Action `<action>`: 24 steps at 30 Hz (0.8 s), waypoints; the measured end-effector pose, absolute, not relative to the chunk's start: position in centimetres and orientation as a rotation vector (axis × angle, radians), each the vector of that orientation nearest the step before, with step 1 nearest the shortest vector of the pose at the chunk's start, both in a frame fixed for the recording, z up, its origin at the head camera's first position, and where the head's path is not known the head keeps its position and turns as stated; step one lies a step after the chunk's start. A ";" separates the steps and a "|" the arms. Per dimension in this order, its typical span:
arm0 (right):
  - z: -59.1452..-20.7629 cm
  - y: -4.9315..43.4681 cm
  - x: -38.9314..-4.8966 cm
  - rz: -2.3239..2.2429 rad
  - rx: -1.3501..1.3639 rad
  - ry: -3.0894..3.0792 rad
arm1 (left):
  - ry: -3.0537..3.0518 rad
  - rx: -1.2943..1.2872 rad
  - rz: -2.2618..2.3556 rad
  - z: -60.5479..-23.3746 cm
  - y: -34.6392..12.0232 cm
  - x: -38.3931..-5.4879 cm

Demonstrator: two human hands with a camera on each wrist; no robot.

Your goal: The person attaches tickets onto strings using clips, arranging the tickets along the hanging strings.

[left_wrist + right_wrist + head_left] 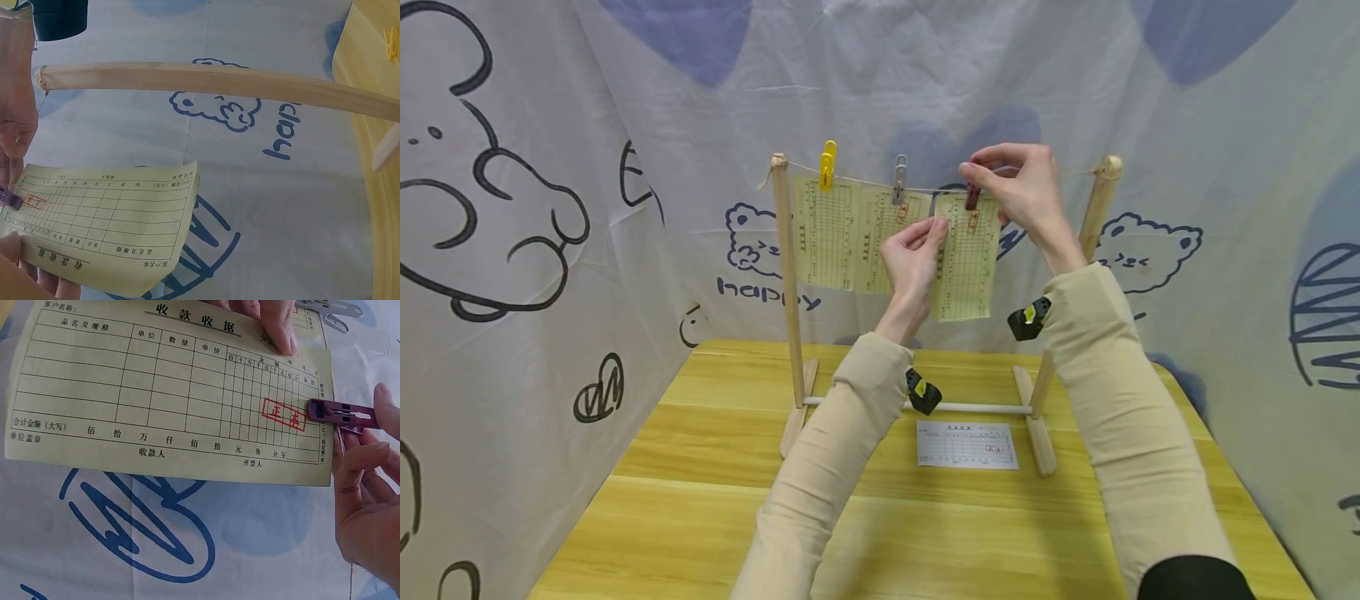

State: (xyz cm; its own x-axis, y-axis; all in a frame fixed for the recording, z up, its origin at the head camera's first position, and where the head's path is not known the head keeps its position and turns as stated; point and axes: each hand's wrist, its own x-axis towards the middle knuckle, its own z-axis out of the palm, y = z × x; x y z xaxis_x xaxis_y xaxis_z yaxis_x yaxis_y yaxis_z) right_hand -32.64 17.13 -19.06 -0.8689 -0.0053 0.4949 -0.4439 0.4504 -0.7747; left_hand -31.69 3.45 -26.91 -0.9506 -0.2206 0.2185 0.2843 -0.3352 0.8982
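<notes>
A pale yellow receipt slip point(964, 279) with a printed grid and red stamp hangs from a string on a wooden rack. My left hand point(913, 262) pinches its left edge near the top between thumb and fingers. At the slip's top edge, a dark purple clothespin point(340, 414) grips the paper at the string. The thumb and fingers of my right hand point(1028, 190) hold the clothespin's handle end. Two similar yellow slips point(826, 237) hang to the left, one under a yellow clothespin point(827, 167), the other under a grey clothespin point(900, 177).
The rack has a left post point(790, 292), a right post point(1099, 208) and a white crossbar point(977, 408) low down. A white printed slip point(966, 446) lies on the wooden table point(700, 500) in front. Behind hangs a cloth point(865, 83) with cartoon drawings.
</notes>
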 end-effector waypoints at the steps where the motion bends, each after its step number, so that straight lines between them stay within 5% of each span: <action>1: -19.1 17.1 -32.7 1.398 0.376 -2.284 | -1.592 -0.078 -2.340 -26.9 3.4 -31.7; 24: -22.4 19.1 -29.0 1.443 0.539 -1.922 | -1.612 -0.236 -2.014 -30.5 2.2 -28.5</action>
State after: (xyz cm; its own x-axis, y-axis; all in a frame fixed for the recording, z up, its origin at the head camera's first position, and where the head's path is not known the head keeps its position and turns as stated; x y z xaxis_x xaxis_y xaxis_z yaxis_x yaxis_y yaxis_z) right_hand -28.97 19.11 -22.44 -0.6933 0.0641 0.7178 -0.6714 0.3042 -0.6757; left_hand -28.53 2.25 -30.52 -0.8365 -0.3020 0.4572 0.5122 -0.1348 0.8482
